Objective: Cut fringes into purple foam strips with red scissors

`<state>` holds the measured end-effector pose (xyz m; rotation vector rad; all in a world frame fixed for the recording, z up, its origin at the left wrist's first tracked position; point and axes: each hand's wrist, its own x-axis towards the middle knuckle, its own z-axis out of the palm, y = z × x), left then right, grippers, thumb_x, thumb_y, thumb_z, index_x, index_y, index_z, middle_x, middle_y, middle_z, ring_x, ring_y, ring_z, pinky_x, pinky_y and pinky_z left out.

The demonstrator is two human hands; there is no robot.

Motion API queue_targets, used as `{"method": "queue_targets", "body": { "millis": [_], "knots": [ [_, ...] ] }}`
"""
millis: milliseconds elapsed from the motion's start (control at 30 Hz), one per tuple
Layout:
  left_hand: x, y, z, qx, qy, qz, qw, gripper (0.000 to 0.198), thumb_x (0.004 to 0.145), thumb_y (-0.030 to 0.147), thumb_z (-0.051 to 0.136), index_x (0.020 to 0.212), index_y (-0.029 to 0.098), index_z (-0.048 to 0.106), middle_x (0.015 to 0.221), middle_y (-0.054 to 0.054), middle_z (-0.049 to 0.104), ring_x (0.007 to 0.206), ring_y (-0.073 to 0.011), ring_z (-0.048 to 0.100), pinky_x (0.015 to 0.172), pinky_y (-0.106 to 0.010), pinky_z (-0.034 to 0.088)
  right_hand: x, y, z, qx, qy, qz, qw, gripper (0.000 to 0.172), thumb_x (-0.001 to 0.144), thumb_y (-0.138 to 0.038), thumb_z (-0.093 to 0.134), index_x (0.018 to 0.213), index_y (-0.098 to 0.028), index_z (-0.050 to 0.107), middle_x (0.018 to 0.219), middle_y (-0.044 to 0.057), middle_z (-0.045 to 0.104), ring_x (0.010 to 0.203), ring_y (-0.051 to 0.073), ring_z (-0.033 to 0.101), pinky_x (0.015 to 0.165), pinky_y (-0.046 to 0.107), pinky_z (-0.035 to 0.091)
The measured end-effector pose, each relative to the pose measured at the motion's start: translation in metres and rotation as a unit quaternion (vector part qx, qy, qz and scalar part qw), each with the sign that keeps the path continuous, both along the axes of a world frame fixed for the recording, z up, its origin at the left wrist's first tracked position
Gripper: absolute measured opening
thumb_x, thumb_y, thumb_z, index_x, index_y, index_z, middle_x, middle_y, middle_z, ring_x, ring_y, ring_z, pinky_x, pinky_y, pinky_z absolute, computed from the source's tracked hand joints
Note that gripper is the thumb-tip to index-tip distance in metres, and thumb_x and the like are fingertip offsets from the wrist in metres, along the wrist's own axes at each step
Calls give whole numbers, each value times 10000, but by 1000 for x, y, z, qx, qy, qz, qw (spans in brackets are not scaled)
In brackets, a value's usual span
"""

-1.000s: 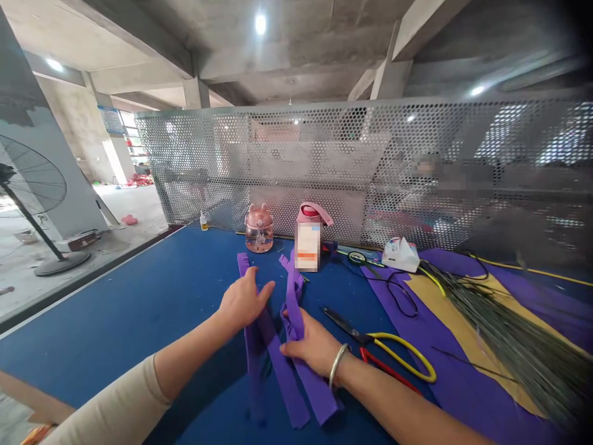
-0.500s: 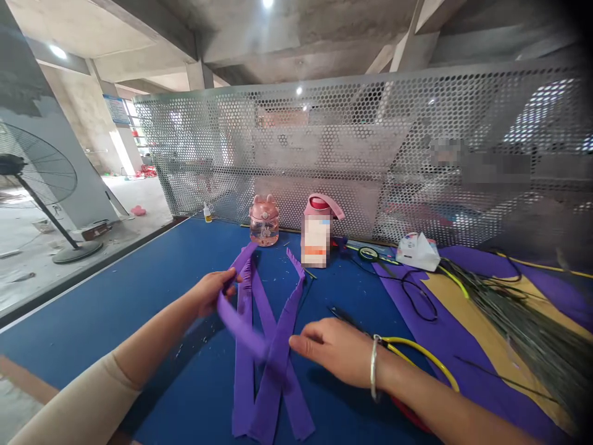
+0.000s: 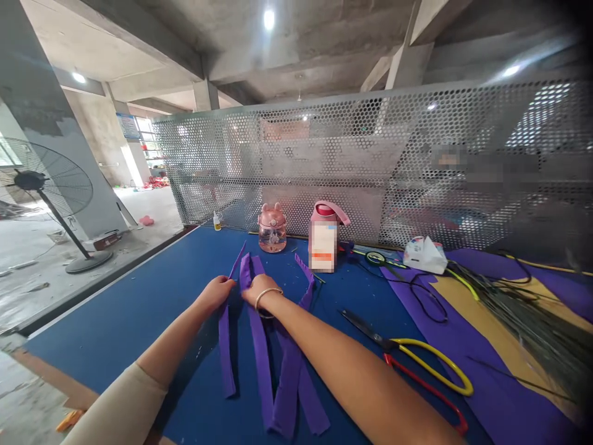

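Several long purple felt strips (image 3: 262, 364) lie lengthwise on the blue table (image 3: 152, 296). My left hand (image 3: 215, 292) is closed on the upper part of the leftmost purple strip (image 3: 225, 352), which lies apart from the others. My right hand (image 3: 255, 289), with a bangle on the wrist, reaches across right beside the left hand and rests on the fringed top of the middle strips; its fingers are hidden behind the wrist. The two hands nearly touch.
Yellow-handled scissors (image 3: 417, 358) and a red-handled tool (image 3: 421, 389) lie to the right. A pink bottle (image 3: 272, 228), a pink-capped flask (image 3: 324, 241), a tape roll (image 3: 373, 258) and a white pack (image 3: 424, 254) stand by the perforated metal screen. Purple and yellow sheets and thin dark wires (image 3: 519, 309) cover the right. A floor fan (image 3: 46, 191) stands left.
My right hand moved up and left from the lower strips to the strip tops beside my left hand. The strip my left hand had lifted now lies flat, apart on the left.
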<state>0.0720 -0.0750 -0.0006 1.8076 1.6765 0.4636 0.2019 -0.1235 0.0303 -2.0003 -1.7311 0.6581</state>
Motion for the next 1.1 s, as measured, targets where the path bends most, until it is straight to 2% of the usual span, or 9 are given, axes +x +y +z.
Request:
{"method": "queue_targets", "body": {
  "millis": [200, 300, 367, 500, 633, 800, 933, 1033, 1100],
  "knots": [
    [34, 2, 5, 42, 130, -73, 988, 225, 761, 289, 450, 771, 122, 600, 792, -158, 669, 787, -264, 649, 625, -287, 465, 72, -44, 74, 155, 198, -50, 967, 203, 840, -231, 389, 969, -160, 528, 778, 21, 673, 549, 83, 605, 439, 153, 436],
    [74, -13, 2, 70, 174, -96, 978, 324, 749, 346, 510, 952, 104, 583, 1038, -235, 625, 1013, -339, 586, 807, -391, 449, 123, -89, 103, 254, 396, -84, 878, 117, 730, -237, 541, 830, -176, 532, 620, -28, 607, 410, 64, 504, 363, 149, 373],
    [96, -22, 0, 79, 189, -112, 972, 448, 705, 335, 582, 1069, 80, 524, 1083, -253, 598, 1056, -350, 562, 845, -408, 437, 154, -119, 106, 251, 417, -110, 867, 117, 706, -243, 587, 790, -190, 526, 602, -38, 596, 405, 59, 488, 348, 139, 344],
    [109, -29, 4, 80, 197, -138, 967, 438, 682, 135, 566, 1103, 54, 472, 1076, -242, 599, 1058, -310, 572, 858, -353, 437, 205, -163, 74, 189, 360, -179, 896, 171, 677, -249, 617, 815, -200, 528, 593, -41, 591, 409, 68, 486, 346, 144, 331],
    [111, -25, 17, 85, 184, -112, 973, 383, 776, 158, 451, 1132, 31, 397, 1114, -269, 567, 1072, -315, 561, 844, -369, 438, 242, -181, 24, 180, 288, -232, 911, 209, 700, -278, 570, 876, -203, 488, 616, -23, 599, 422, 103, 507, 390, 191, 384],
    [151, -43, 19, 85, 155, -118, 977, 447, 809, 356, 435, 1141, 62, 380, 1129, -248, 568, 1061, -309, 570, 840, -358, 438, 258, -177, -25, 106, -34, -268, 957, 465, 735, -279, 550, 1154, -105, 449, 902, 146, 656, 769, 263, 639, 644, 321, 469],
    [169, -59, 5, 78, 131, -178, 972, 659, 607, 356, 673, 1141, 67, 416, 1102, -238, 584, 1042, -332, 573, 792, -331, 455, 259, -177, -39, 72, -154, -236, 957, 623, 782, -343, 513, 1295, -44, 326, 1013, 192, 628, 941, 299, 612, 755, 331, 444],
    [149, -48, 11, 81, 124, -177, 973, 460, 631, 203, 623, 1060, 98, 494, 991, -200, 632, 928, -301, 620, 710, -316, 469, 261, -184, -41, 59, -152, -231, 959, 665, 790, -422, 481, 1309, -42, 314, 833, 121, 649, 803, 272, 633, 652, 302, 440],
    [121, -29, 29, 84, 120, -171, 974, 277, 648, 156, 588, 923, 148, 560, 848, -132, 661, 828, -272, 637, 673, -311, 472, 263, -188, -40, 55, -135, -226, 963, 671, 778, -434, 481, 1304, -50, 321, 704, 62, 628, 702, 250, 623, 577, 282, 412]
  ]
}}
